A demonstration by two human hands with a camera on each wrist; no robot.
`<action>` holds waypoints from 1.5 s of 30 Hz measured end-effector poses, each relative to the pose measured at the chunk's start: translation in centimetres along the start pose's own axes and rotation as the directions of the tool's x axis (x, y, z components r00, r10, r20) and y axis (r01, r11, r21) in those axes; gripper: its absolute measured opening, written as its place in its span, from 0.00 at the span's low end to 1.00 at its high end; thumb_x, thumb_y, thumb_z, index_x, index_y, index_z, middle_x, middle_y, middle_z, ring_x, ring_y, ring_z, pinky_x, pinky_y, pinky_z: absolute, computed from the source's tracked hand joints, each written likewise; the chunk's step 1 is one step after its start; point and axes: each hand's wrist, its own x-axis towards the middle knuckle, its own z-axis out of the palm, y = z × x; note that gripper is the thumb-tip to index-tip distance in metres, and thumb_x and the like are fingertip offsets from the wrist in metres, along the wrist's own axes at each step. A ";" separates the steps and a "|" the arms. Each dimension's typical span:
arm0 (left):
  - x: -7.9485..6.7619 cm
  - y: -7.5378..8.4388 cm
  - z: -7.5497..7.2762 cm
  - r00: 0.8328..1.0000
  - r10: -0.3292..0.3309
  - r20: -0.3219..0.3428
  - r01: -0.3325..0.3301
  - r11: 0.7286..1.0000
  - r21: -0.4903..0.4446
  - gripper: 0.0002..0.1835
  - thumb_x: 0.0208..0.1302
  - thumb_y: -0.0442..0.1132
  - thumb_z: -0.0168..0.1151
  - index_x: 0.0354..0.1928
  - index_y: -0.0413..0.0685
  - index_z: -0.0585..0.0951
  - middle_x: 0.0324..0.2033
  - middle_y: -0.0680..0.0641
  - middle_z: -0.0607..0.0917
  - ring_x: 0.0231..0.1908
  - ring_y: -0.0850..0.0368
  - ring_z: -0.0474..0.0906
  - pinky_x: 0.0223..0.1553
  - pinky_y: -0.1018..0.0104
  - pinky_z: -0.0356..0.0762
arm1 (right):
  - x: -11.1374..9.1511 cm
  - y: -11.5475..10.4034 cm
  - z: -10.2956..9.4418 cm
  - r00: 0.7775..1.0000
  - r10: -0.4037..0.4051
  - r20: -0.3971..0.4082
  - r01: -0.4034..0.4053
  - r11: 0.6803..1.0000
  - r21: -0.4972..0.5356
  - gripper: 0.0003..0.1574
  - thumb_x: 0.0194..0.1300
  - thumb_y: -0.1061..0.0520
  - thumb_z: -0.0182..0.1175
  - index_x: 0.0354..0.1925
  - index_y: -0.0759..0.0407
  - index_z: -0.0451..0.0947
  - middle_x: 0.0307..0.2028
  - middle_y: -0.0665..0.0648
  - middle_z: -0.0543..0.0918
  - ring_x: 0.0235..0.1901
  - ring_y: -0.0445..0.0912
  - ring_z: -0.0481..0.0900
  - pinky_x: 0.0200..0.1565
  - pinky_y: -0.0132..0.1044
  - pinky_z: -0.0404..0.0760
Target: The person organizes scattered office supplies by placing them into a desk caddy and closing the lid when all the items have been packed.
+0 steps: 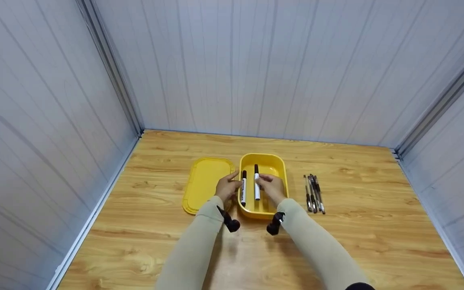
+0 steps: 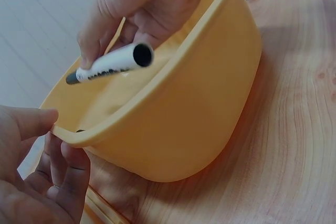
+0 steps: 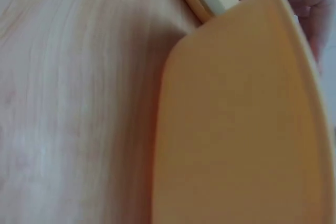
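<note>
A yellow plastic box (image 1: 262,216) stands in the middle of the table. My left hand (image 1: 227,187) pinches its left rim between thumb and fingers, as the left wrist view shows. Over the inside of the box, my right hand (image 1: 274,187) holds a white marker with a black cap (image 1: 257,190), its black end pointing at the camera in the left wrist view. A second white marker (image 1: 243,194) lies along the left wall inside the box. In the right wrist view the box wall (image 3: 241,119) fills much of the frame, and my right hand is out of sight there.
To the left of the box lies a flat yellow lid (image 1: 207,181), partly under my left hand. Several dark pens (image 1: 314,194) lie side by side to the right. White panel walls (image 1: 232,68) enclose the wooden table (image 1: 377,225) at the back and sides.
</note>
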 end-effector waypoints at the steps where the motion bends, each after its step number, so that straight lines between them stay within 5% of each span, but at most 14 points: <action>1: -0.1 0.1 0.0 1.000 -0.001 0.000 0.001 1.000 -0.001 0.28 0.60 0.32 0.57 0.62 0.57 0.70 0.47 0.37 0.79 0.42 0.45 0.78 0.33 0.60 0.79 | 0.0 0.2 0.1 1.000 0.008 -0.002 -0.008 1.000 -0.003 0.18 0.56 0.63 0.62 0.46 0.69 0.78 0.40 0.62 0.81 0.34 0.45 0.79 0.37 0.35 0.79; 9: -0.1 0.0 0.3 1.000 -0.002 -0.001 0.002 1.000 0.002 0.28 0.60 0.31 0.57 0.62 0.57 0.70 0.48 0.36 0.78 0.44 0.46 0.77 0.42 0.55 0.76 | -0.2 1.4 0.6 0.998 0.046 0.031 -0.045 0.998 -0.034 0.19 0.56 0.63 0.62 0.47 0.68 0.78 0.40 0.62 0.81 0.32 0.45 0.79 0.34 0.35 0.78; 16: -0.1 0.1 0.0 1.000 0.017 -0.009 -0.017 1.000 -0.006 0.28 0.59 0.31 0.57 0.62 0.56 0.70 0.47 0.36 0.78 0.44 0.45 0.77 0.39 0.58 0.77 | -0.2 1.7 1.1 0.994 0.068 0.081 -0.067 0.998 -0.009 0.17 0.56 0.67 0.61 0.46 0.72 0.77 0.38 0.64 0.81 0.30 0.48 0.80 0.32 0.37 0.80; 22: 0.0 0.0 -0.1 1.000 0.023 -0.008 -0.023 1.000 -0.006 0.28 0.59 0.31 0.58 0.62 0.56 0.70 0.47 0.37 0.78 0.45 0.45 0.77 0.36 0.64 0.78 | -0.3 1.7 1.4 0.996 0.001 0.086 0.008 0.994 -0.107 0.17 0.54 0.68 0.62 0.44 0.73 0.77 0.35 0.64 0.82 0.28 0.49 0.81 0.30 0.37 0.80; 30: 0.0 -0.1 -0.1 0.998 0.065 -0.001 -0.065 0.997 0.034 0.28 0.58 0.31 0.58 0.62 0.52 0.71 0.44 0.36 0.80 0.43 0.43 0.78 0.34 0.64 0.78 | 0.0 2.0 1.6 0.990 -0.114 0.085 0.135 0.937 -0.321 0.13 0.51 0.65 0.66 0.38 0.70 0.80 0.29 0.59 0.82 0.27 0.45 0.79 0.29 0.35 0.79; 38: 0.0 -0.2 -0.2 0.999 0.037 -0.016 -0.036 0.998 0.056 0.27 0.58 0.33 0.59 0.61 0.57 0.71 0.44 0.40 0.80 0.42 0.48 0.78 0.32 0.65 0.78 | -0.1 2.1 1.6 0.985 -0.138 0.104 0.166 0.923 -0.348 0.15 0.49 0.65 0.68 0.36 0.70 0.79 0.28 0.58 0.81 0.28 0.45 0.79 0.31 0.34 0.79; 45: 0.2 -0.1 -0.1 0.999 0.032 -0.009 -0.032 0.997 0.068 0.28 0.59 0.33 0.59 0.62 0.58 0.71 0.45 0.39 0.80 0.43 0.48 0.78 0.32 0.66 0.78 | 0.1 2.2 1.6 0.988 -0.104 0.112 0.132 0.950 -0.283 0.16 0.48 0.65 0.68 0.38 0.69 0.80 0.31 0.59 0.82 0.30 0.46 0.80 0.32 0.34 0.80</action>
